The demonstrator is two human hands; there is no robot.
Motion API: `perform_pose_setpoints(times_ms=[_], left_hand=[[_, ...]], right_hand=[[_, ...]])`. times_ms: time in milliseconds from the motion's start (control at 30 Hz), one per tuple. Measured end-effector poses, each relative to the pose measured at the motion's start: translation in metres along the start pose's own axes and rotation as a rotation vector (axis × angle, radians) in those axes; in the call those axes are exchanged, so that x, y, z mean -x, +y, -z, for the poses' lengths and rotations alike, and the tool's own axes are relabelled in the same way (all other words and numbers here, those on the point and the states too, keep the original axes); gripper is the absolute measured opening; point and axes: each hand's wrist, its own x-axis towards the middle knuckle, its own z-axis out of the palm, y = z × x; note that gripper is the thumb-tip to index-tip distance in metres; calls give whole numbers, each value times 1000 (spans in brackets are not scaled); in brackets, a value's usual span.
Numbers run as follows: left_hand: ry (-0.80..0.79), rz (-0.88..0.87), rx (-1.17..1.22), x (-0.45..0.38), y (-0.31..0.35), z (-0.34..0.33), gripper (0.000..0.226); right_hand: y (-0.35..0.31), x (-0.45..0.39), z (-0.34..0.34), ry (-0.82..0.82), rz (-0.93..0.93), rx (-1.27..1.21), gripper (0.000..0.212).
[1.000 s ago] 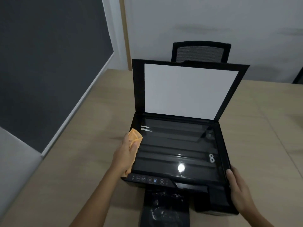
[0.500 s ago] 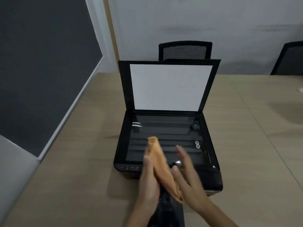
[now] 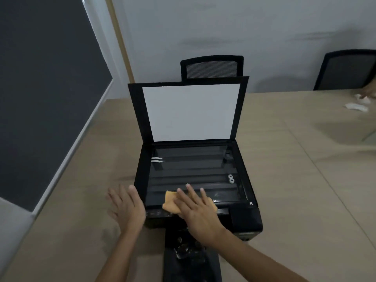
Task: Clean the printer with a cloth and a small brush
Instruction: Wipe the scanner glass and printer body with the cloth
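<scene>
A black printer (image 3: pixel 247 219) stands on the table with its scanner lid (image 3: pixel 191 111) raised, white inside. The dark scanner glass (image 3: pixel 193 171) lies bare. My right hand (image 3: pixel 198 212) presses flat on an orange cloth (image 3: pixel 170 202) at the glass's front edge, fingers spread over it. My left hand (image 3: pixel 126 206) rests open with fingers apart at the printer's front left corner, holding nothing. The paper output tray (image 3: pixel 191 255) sticks out toward me. No brush is in view.
The wooden table (image 3: pixel 295 180) stretches to the right. Two black chairs (image 3: pixel 212 67) (image 3: pixel 345 70) stand behind it along the wall. White scraps (image 3: pixel 357 105) and part of another person's hand (image 3: pixel 370 91) lie at the far right edge. A dark panel (image 3: pixel 44 88) borders the left.
The cloth passed from my left hand to my right. My right hand now presses it on the glass's front edge, and my left hand moved to the printer's left front corner.
</scene>
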Motion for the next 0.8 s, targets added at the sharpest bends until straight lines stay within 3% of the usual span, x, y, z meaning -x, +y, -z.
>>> perform_pose_setpoints(times_ms=[233,267,333,400,533,633,800], left_hand=[[64,-7,-43,-5,-4,-22,68],[78,-24,-68,-4,-5,-23,68],[102,-93,-144,-3,-6,-26,69],[108,-139,-204,-3,-5,-30,67],[123,-178,-225,-3,-1,-31,75],[141,-171,-190,1,1,-30,75],[124,-169,-194,1,2,-27,75]], right_hand=[[98,76,27,-8,-201,183,52],[109,84,30,25,-266,172,49],[120,99,33,19,-403,72,70],[121,108,23,35,-403,-35,65],[139,69,12,46,-490,-296,65],[176,13,12,61,-567,-296,52],[208,-41,13,10,-590,-291,49]])
